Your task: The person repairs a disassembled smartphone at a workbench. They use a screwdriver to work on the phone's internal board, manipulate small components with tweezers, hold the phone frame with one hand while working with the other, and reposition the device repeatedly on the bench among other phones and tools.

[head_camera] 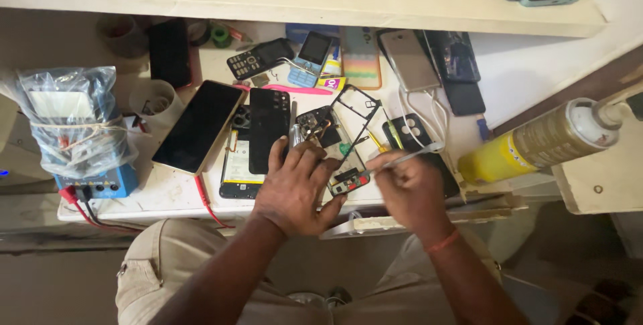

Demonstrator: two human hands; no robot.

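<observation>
Metal tweezers (pixel 410 157) pinched in the right hand (pixel 410 194), fingers curled shut around the shank, tips pointing left to the lower end of an opened phone chassis (pixel 343 157). Left hand (pixel 295 188) lies over the chassis from the left, fingers bent and spread, thumb along the lower edge, pinning it to the white worktop (pixel 167 194); grip partly closed on it. Chassis sits at the front edge of the worktop, between both hands, circuit board exposed, black frame tilted up to the right.

Just left of the left hand: a black phone (pixel 269 127) face down, resting on an open phone back with a battery (pixel 236 168). Further left: a large dark-screened phone (pixel 198 126), lying diagonally. Red probe leads (pixel 204 198) trail off the front edge.

Far left: blue meter (pixel 100 181) with a clear plastic bag (pixel 70 121) wrapped over it.

Back of worktop: two keypad phones (pixel 281 60), several more handsets, white cable (pixel 435 121).

Right: yellow spray can (pixel 536 141) lying on its side, well apart from the right hand.

Red band (pixel 443 240) on right wrist
</observation>
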